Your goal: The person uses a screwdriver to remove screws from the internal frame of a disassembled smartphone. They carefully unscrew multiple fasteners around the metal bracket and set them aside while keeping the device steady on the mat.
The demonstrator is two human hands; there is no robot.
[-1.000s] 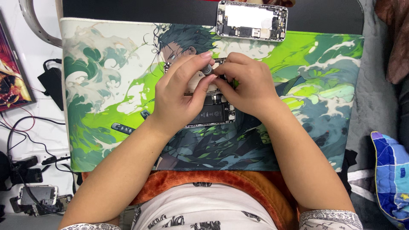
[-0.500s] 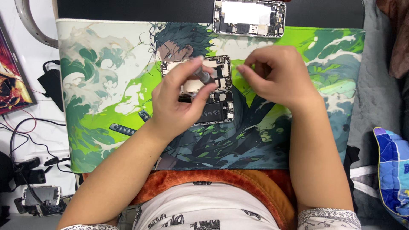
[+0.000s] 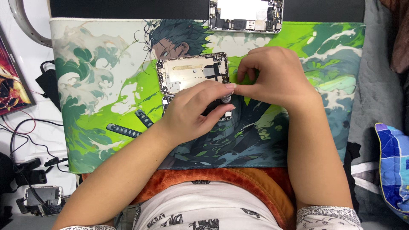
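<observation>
An opened phone housing [image 3: 191,72] lies on the printed green desk mat [image 3: 106,85], its pale inner plate facing up. A second dark phone half [image 3: 167,101] lies just below it, mostly hidden under my left hand [image 3: 191,113]. My left hand is curled around a small dark tool with a round silver cap [image 3: 226,99], held over that lower half. My right hand [image 3: 277,79] rests to the right of the housing. Its thumb and fingers are pinched together beside my left fingertip, and whatever is between them is too small to see.
Another opened phone body [image 3: 246,15] lies at the mat's far edge. Black cables and a charger [image 3: 47,83] lie left of the mat, with a small phone part [image 3: 42,196] near the lower left. A blue patterned cushion [image 3: 394,166] is at the right.
My hands were together over the phone. The right hand moved off to the right, then the left hand slid down, uncovering the upper housing. The fingertips of both hands now meet.
</observation>
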